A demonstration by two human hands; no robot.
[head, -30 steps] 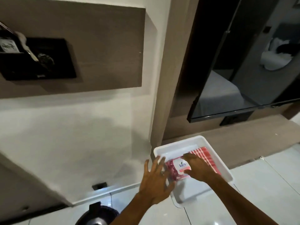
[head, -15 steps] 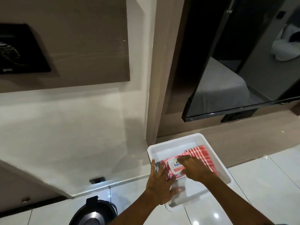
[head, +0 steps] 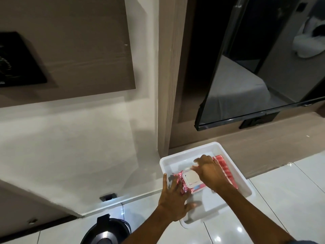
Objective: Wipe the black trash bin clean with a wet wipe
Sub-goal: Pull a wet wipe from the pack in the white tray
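Observation:
A pink wet-wipe pack (head: 186, 184) with a white flap lid lies in a white plastic tray (head: 235, 175) on the floor. My left hand (head: 173, 199) presses flat on the pack's left end, fingers spread. My right hand (head: 211, 171) is over the pack's top, its fingertips pinching something white at the flap; whether that is a wipe or the flap is unclear. The black trash bin (head: 105, 233) with a grey lid stands at the bottom left, only its top in view.
A red-and-white striped cloth (head: 226, 169) lies in the tray under my right hand. The tray sits on glossy white floor tiles against a wooden wall base. A black TV screen (head: 255, 76) hangs above. A small floor socket (head: 108, 197) is at the wall's foot.
The label flap, shut with its print showing before, now shows a plain white surface. My right hand has moved up to the pack's far edge and pinches there. My left hand stays pressed on the pack.

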